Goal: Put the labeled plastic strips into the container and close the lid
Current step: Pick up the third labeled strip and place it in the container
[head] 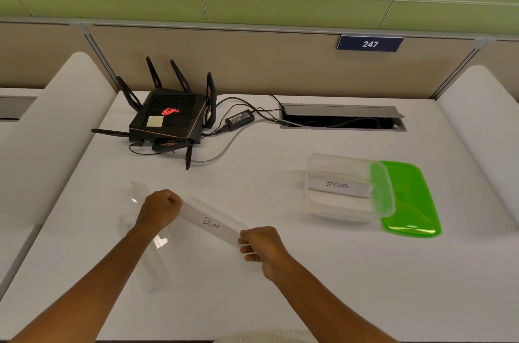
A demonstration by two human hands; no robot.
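Fingers of left hand [160, 209] and right hand [259, 244] grip opposite ends of strip [210, 223] (labeled BEAR).

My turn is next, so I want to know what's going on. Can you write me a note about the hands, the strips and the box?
Left hand grips one end of the BEAR strip; right hand pinches the other end, above the table.
ZEBRA strip is already in the clear container.
Green lid lies beside the container, partly under it.
More clear strips lie under the left arm.
Left: put BEAR and the rest in, then close the lid.
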